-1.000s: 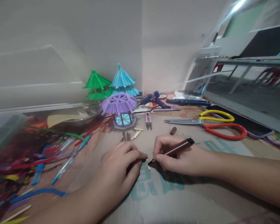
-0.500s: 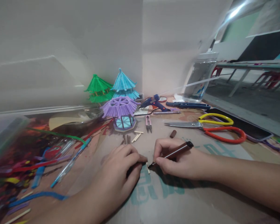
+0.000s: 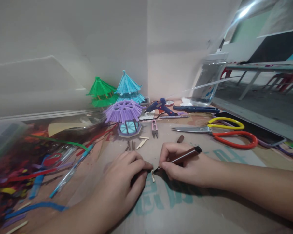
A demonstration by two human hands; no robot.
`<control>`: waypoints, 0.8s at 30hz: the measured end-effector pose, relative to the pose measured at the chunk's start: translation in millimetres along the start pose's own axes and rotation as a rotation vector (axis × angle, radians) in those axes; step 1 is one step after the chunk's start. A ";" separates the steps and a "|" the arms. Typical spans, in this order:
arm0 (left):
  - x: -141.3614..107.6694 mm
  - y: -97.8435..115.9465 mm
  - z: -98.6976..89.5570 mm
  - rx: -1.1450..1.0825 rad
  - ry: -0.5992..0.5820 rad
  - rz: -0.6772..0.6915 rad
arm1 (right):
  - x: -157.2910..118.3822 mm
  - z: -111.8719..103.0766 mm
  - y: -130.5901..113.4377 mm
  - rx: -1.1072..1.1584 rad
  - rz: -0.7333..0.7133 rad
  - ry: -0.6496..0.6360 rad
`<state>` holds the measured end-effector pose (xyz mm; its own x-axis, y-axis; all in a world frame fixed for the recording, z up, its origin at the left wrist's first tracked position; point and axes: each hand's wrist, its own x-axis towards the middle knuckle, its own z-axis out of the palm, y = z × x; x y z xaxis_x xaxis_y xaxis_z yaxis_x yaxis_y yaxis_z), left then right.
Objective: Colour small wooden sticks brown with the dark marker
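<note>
My right hand (image 3: 183, 164) grips a dark brown marker (image 3: 185, 156), its tip at the upper part of a small pale stick (image 3: 153, 176). That stick lies on the covered work surface and bears a dark mark near its top. With fingers bent and close together, my left hand (image 3: 129, 182) presses the stick's upper end by a fingertip. Just beyond it lie several short brown sticks (image 3: 133, 145) and a few pale ones (image 3: 142, 143). The brown marker cap (image 3: 180, 139) rests behind my right hand.
A purple-roofed model (image 3: 124, 112) stands ahead, with blue (image 3: 128, 86) and green (image 3: 101, 89) ones behind. Small snips (image 3: 154, 128), a glue gun (image 3: 161, 106) and large scissors (image 3: 216, 131) lie beyond my hands. Coloured scraps and pens (image 3: 72, 170) are at left.
The marker tip has moved slightly up along the pale stick, and a dark mark now shows near the stick's top. The whole view has shifted a little.
</note>
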<state>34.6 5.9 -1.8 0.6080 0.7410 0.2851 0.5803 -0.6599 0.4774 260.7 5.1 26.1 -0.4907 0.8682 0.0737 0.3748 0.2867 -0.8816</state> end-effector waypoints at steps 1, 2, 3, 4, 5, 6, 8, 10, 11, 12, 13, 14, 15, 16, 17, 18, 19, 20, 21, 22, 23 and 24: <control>0.1 0.2 0.0 0.001 0.005 0.002 | 0.6 0.0 -0.9 0.015 0.017 0.006; 0.1 0.4 0.0 0.001 0.010 0.004 | 1.2 0.0 -1.7 0.024 0.030 0.011; 0.1 0.5 0.0 -0.001 0.013 0.006 | 1.7 0.0 -2.3 0.025 0.036 0.014; 0.0 0.6 0.1 -0.001 0.016 0.006 | 2.1 0.0 -2.7 0.019 0.033 0.016; -0.1 0.6 0.2 -0.003 0.018 0.007 | 2.3 0.0 -2.9 0.008 0.027 0.016; -0.2 0.5 0.2 -0.003 0.018 0.008 | 2.2 -0.1 -3.1 -0.006 0.021 0.014; -0.2 0.2 0.3 0.000 0.016 0.011 | 1.7 -0.6 -3.3 -0.030 0.009 0.007; 0.2 -0.3 0.2 -0.001 0.012 0.013 | 0.8 -1.2 -3.6 -0.048 -0.001 0.003; 0.5 -0.5 0.0 -0.003 0.009 0.014 | 0.5 -1.6 -3.7 -0.053 -0.006 -0.001; 0.8 -0.5 -0.2 -0.005 0.006 0.015 | 0.2 -1.9 -3.7 -0.058 -0.014 -0.004; 1.0 -0.3 -0.5 -0.006 0.002 0.018 | 0.0 -2.2 -3.7 -0.062 -0.020 -0.005; 1.1 0.0 -0.9 -0.004 -0.003 0.017 | -0.1 -2.5 -3.6 -0.065 -0.030 -0.009; 1.2 0.6 -1.3 0.000 -0.005 0.022 | 0.0 -2.7 -3.4 -0.071 -0.035 -0.012; 1.1 1.2 -1.9 0.008 -0.010 0.017 | 0.1 -2.9 -3.1 -0.070 -0.042 -0.009; 1.0 1.9 -2.5 0.019 -0.006 0.012 | 0.4 -3.0 -2.7 -0.067 -0.064 -0.006; 0.9 2.4 -3.1 0.028 -0.001 0.004 | 0.6 -3.1 -2.3 -0.067 -0.057 -0.010; 0.8 2.9 -3.6 0.041 0.002 -0.002 | 0.8 -3.2 -1.9 -0.063 -0.057 -0.008; 0.8 3.2 -4.1 0.054 0.007 -0.008 | 0.9 -3.2 -1.5 -0.062 -0.056 -0.014; 0.7 3.4 -4.5 0.067 0.006 -0.012 | 0.8 -3.3 -1.1 -0.063 -0.051 -0.015; 0.8 3.4 -4.7 0.078 0.006 -0.012 | 0.7 -3.4 -0.8 -0.063 -0.051 -0.013; 0.8 3.4 -4.9 0.087 0.006 -0.009 | 0.5 -3.4 -0.4 -0.063 -0.054 -0.010; 0.9 3.2 -5.0 0.094 0.007 -0.004 | 0.3 -3.5 0.1 -0.066 -0.058 -0.002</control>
<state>34.3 5.1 4.1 0.6015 0.7445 0.2896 0.6313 -0.6652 0.3988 263.4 6.8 27.6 -0.5150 0.8484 0.1226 0.3964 0.3626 -0.8434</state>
